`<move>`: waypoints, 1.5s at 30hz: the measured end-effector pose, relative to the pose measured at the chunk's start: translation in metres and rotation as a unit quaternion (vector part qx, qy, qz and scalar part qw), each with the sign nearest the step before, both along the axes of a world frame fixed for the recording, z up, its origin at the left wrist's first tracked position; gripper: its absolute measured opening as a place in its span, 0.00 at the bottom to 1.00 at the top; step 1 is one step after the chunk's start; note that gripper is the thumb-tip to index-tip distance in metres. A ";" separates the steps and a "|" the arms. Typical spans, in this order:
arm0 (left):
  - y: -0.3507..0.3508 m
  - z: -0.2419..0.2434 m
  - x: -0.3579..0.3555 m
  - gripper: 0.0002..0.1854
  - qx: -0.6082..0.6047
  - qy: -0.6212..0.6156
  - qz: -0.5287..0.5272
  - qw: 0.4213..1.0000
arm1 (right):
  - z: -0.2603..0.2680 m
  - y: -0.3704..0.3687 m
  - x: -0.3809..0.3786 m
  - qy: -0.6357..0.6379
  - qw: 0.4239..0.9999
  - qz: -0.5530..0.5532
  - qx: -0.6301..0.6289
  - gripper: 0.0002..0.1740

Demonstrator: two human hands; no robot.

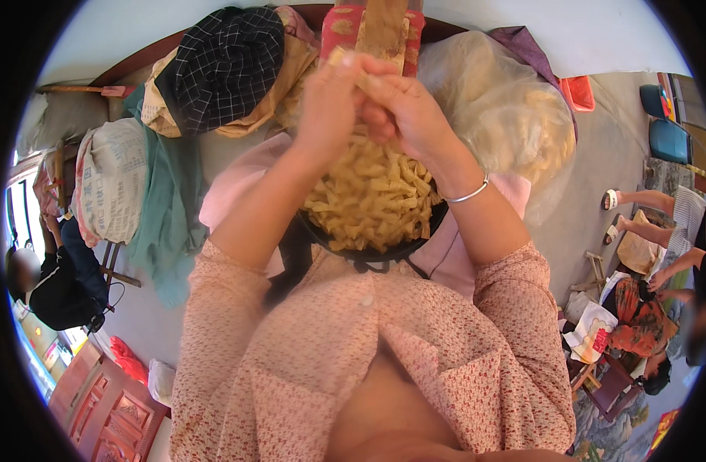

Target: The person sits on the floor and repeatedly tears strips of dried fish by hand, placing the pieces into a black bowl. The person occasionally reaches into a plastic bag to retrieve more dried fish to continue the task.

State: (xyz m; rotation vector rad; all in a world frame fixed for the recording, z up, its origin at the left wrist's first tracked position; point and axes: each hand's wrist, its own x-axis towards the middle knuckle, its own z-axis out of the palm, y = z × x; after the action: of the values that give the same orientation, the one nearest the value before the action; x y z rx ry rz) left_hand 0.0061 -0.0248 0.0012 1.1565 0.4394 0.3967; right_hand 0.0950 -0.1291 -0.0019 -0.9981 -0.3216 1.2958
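A round black pan (pixel 381 250) full of pale yellow, dried-looking strips (pixel 376 196) sits before my torso. Above its far side my two hands meet, both slightly blurred. My left hand (pixel 332 98) has its fingers closed around a small pale yellow piece (pixel 336 56) that shows at the fingertips. My right hand (pixel 402 104), with a silver bangle on the wrist, pinches what looks like the same piece or another one; the fingers hide most of it. Just past the hands lies a wooden board (pixel 381 43) on a red patterned cloth (pixel 340 26), with crumbs on it.
A clear plastic bag (pixel 497 110) of similar strips stands at the right. At the left are a black checked cloth (pixel 231 69) over a paper sack and a white woven sack (pixel 113 179) beside green cloth (pixel 165 231). Other people are at both far sides.
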 end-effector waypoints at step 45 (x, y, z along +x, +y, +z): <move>0.020 0.010 -0.008 0.02 0.350 0.125 -0.004 0.928 | 0.001 -0.023 0.021 -0.041 0.998 0.018 0.046 0.09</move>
State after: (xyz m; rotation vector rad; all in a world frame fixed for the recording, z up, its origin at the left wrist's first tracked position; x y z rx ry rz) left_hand -0.0017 -0.0048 0.0116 1.9183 0.5329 0.4118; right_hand 0.1164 -0.1525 -0.0011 -0.9728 -0.4609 1.2620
